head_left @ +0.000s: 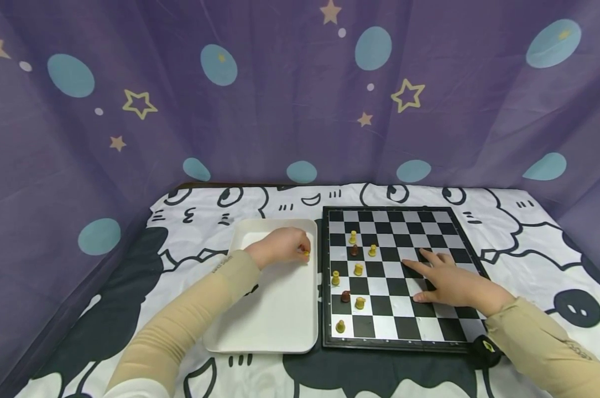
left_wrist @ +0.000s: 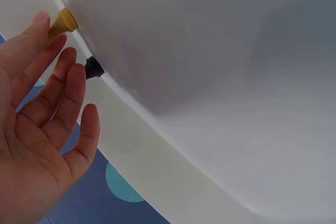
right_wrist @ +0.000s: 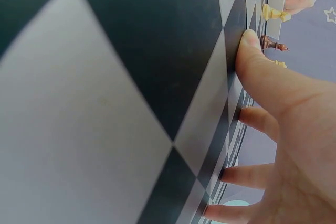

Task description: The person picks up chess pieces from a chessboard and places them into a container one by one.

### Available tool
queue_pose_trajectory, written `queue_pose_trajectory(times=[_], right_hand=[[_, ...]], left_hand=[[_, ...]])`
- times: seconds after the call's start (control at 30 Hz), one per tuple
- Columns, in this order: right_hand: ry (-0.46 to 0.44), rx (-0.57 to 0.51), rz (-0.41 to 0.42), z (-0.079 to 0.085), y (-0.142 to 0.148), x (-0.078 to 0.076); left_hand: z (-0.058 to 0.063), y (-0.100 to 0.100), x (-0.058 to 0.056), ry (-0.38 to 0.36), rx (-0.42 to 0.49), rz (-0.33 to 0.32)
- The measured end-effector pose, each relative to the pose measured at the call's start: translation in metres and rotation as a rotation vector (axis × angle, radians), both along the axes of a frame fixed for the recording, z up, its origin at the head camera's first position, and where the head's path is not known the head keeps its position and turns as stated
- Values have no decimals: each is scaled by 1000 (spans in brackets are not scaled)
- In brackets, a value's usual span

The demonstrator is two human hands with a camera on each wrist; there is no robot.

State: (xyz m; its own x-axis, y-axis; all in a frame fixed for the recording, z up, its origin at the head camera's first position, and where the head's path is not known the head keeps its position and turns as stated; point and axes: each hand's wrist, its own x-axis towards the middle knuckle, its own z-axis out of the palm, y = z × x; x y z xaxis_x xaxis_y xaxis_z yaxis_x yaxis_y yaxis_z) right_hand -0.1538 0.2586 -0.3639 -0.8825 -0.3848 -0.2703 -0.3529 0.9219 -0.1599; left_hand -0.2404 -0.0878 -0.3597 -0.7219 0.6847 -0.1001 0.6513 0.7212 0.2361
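Note:
My left hand (head_left: 286, 246) is over the right side of a white tray (head_left: 275, 331), pinching a yellow chess piece (left_wrist: 64, 22) between thumb and index finger. Just past the other fingertips in the left wrist view, a dark chess piece (left_wrist: 93, 67) shows by the tray wall, partly hidden. On the right half of a black-and-white chessboard (head_left: 399, 334), my right hand (head_left: 451, 282) rests with spread fingers, holding nothing. Several yellow pieces, among them a pawn-like one (head_left: 340, 326), and two reddish-brown pieces (head_left: 354, 250) (head_left: 345, 296) occupy the board's left columns.
Tray and board lie side by side on a black-and-white cartoon cloth (head_left: 509, 221). Behind the table hangs a purple curtain (head_left: 300, 99) with stars and blue ovals. A round black object (head_left: 485, 351) is by the right sleeve, at the board's near right corner.

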Motion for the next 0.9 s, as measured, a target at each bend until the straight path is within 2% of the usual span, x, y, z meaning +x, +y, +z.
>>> queue_pose_trajectory(times=[0.6, 0.9], right_hand=[[3, 3, 0, -1, 0, 0], [0, 9, -2, -1, 0, -1]], left_hand=[[9, -5, -3, -28, 52, 39], [12, -5, -3, -18, 48, 22]])
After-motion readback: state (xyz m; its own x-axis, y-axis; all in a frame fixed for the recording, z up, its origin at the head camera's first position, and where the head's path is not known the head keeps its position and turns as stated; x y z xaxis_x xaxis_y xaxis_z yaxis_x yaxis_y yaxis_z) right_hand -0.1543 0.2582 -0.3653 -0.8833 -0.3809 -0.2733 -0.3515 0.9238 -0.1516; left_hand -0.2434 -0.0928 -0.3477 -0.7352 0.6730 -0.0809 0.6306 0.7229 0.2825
